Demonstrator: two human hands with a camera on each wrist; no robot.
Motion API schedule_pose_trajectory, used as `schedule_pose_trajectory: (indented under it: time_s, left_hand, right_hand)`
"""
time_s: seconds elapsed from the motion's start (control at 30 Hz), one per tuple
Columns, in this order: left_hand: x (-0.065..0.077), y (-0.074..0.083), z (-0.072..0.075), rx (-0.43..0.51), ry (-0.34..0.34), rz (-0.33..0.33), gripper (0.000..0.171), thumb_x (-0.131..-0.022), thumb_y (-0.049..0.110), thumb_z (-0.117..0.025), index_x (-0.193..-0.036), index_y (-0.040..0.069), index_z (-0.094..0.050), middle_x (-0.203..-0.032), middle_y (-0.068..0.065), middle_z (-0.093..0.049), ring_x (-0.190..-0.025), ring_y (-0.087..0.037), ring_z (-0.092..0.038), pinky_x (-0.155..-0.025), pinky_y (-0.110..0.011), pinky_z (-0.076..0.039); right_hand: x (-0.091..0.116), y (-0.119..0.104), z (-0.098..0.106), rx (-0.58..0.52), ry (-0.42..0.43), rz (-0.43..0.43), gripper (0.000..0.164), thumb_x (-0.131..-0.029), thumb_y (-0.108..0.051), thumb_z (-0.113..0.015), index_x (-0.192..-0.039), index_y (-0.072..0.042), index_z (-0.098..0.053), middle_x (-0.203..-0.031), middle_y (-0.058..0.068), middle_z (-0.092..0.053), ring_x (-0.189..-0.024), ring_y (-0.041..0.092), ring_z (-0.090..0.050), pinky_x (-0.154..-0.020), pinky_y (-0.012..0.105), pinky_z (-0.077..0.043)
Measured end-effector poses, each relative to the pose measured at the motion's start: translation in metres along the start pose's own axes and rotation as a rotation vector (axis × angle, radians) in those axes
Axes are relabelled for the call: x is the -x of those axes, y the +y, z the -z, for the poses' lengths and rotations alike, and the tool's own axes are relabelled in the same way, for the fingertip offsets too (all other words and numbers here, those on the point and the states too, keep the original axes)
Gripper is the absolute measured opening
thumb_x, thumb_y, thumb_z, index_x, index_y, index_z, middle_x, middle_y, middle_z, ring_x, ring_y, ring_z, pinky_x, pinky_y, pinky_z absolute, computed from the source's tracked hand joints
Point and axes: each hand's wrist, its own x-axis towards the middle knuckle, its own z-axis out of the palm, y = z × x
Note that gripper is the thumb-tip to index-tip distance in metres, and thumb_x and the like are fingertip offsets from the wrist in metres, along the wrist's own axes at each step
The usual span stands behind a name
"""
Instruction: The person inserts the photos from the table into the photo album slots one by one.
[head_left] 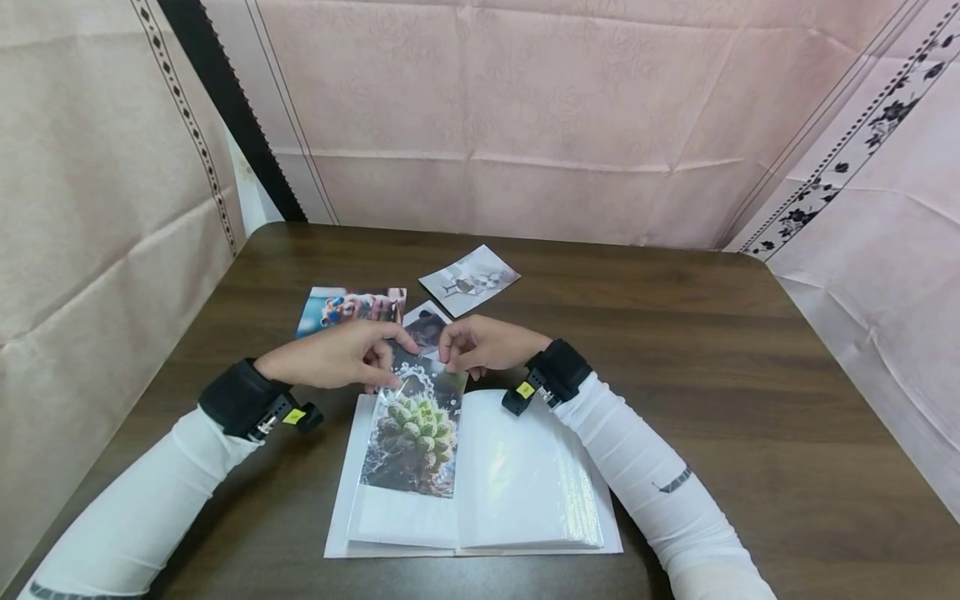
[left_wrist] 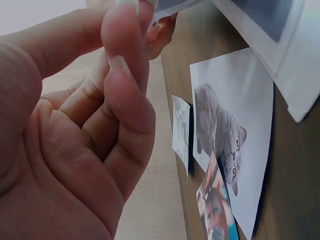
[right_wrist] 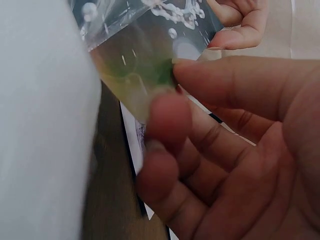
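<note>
A photo (head_left: 420, 433) of a green succulent lies partly inside a clear pocket on the left page of an open photo album (head_left: 517, 475). Its upper end sticks out past the pocket's edge. At that end's right corner, my right hand (head_left: 491, 343) pinches the photo between thumb and fingers; the right wrist view shows the photo (right_wrist: 135, 75) bending slightly there. My left hand (head_left: 337, 357) has its thumb and fingertips at the photo's upper left edge. The left wrist view cuts off its grip, so the pocket's edge may be caught too.
Beyond the album lie a cat photo (left_wrist: 220, 135), partly covered in the head view, a colourful photo (head_left: 356, 307) at the left and a pale photo (head_left: 471, 280) farther back. The brown wooden table (head_left: 712, 375) extends on both sides, with cloth (head_left: 562, 108) hanging behind it.
</note>
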Motion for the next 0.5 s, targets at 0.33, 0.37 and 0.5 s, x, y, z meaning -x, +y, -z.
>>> schedule_pose_trajectory:
  time_s: [0.33, 0.37, 0.5]
  left_hand:
    - [0.0000, 0.0030, -0.0004, -0.003, -0.011, 0.001, 0.042, -0.095, 0.016, -0.071, -0.134, 0.012, -0.057, -0.069, 0.004, -0.065, -0.065, -0.034, -0.063, -0.056, -0.025, -0.046]
    - [0.0000, 0.0028, -0.0005, -0.003, -0.012, 0.000, 0.041, -0.095, 0.016, -0.071, -0.134, 0.012, -0.057, -0.069, 0.004, -0.065, -0.065, -0.035, -0.063, -0.056, -0.025, -0.045]
    - [0.0002, 0.0023, -0.0007, -0.002, -0.012, -0.002, 0.041, -0.096, 0.017, -0.071, -0.134, 0.012, -0.057, -0.068, 0.004, -0.064, -0.065, -0.035, -0.063, -0.056, -0.024, -0.044]
  right_hand:
    - [0.0007, 0.0010, -0.0004, -0.032, -0.013, 0.014, 0.004, -0.099, -0.002, -0.061, -0.102, -0.001, -0.064, -0.076, 0.004, -0.063, -0.059, 0.014, -0.054, -0.060, 0.027, -0.050]
    - [0.0008, 0.0009, -0.0004, -0.030, -0.015, 0.015, 0.004, -0.099, -0.002, -0.061, -0.102, -0.001, -0.064, -0.076, 0.004, -0.063, -0.059, 0.015, -0.054, -0.060, 0.027, -0.050]
    - [0.0003, 0.0009, 0.0000, -0.023, -0.020, 0.014, 0.006, -0.100, -0.004, -0.061, -0.102, -0.001, -0.065, -0.077, 0.004, -0.062, -0.061, 0.015, -0.054, -0.061, 0.026, -0.049]
